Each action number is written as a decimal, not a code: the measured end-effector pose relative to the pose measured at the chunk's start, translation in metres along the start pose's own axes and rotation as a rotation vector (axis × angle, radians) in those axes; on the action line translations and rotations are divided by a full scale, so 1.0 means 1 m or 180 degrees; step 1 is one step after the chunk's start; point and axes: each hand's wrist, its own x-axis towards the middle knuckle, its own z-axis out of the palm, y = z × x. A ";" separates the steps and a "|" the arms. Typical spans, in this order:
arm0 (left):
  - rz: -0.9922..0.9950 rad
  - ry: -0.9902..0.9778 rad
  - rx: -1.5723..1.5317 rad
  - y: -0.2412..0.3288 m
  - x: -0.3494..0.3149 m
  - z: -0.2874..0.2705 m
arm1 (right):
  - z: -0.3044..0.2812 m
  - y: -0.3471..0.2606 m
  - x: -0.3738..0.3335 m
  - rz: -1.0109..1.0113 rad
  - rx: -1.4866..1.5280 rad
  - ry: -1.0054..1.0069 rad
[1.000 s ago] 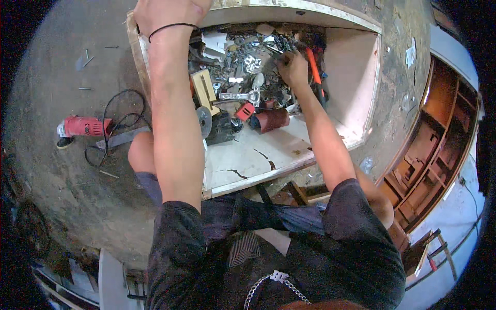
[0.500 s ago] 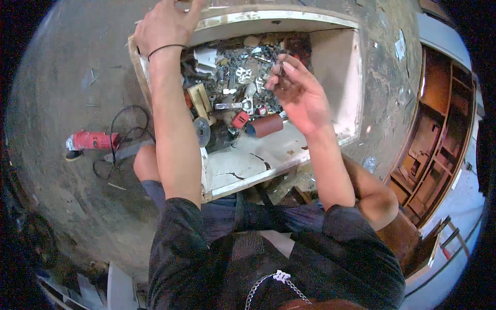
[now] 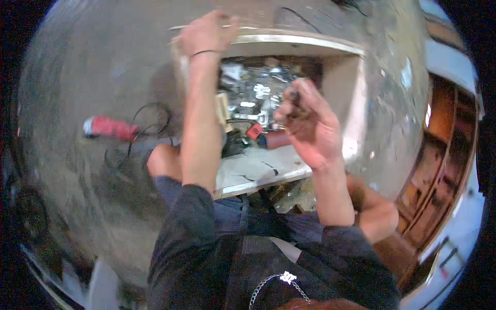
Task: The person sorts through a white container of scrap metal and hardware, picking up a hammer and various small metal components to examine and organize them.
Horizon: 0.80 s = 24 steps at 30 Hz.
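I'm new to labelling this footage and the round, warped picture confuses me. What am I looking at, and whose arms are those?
The camera sits on a person's head and looks down, so the arms rising from the bottom are their own; the wide lens bends straight edges. The left hand grips the far rim of a shallow white wooden box lying on a concrete floor. Inside is a heap of metal hardware, too blurred to sort. The right hand is raised above the box, fingers closed on a small dark piece I cannot identify. A red power tool with a black cord lies on the floor to the left.
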 end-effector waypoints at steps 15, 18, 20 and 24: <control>0.0228 0.0052 -0.0344 0.000 -0.003 0.005 | 0.062 0.060 0.073 -0.1424 -0.3262 -0.0638; 0.0086 0.0069 -0.0387 -0.002 -0.005 0.006 | -0.028 0.031 0.058 -0.1338 -0.3352 0.0069; 0.0073 0.0075 -0.0361 0.001 -0.006 0.005 | -0.104 0.008 0.045 -0.1237 -0.3938 0.0451; 0.0114 0.0083 -0.0256 -0.002 -0.004 0.007 | -0.243 -0.017 0.014 -0.0877 -0.4976 0.0926</control>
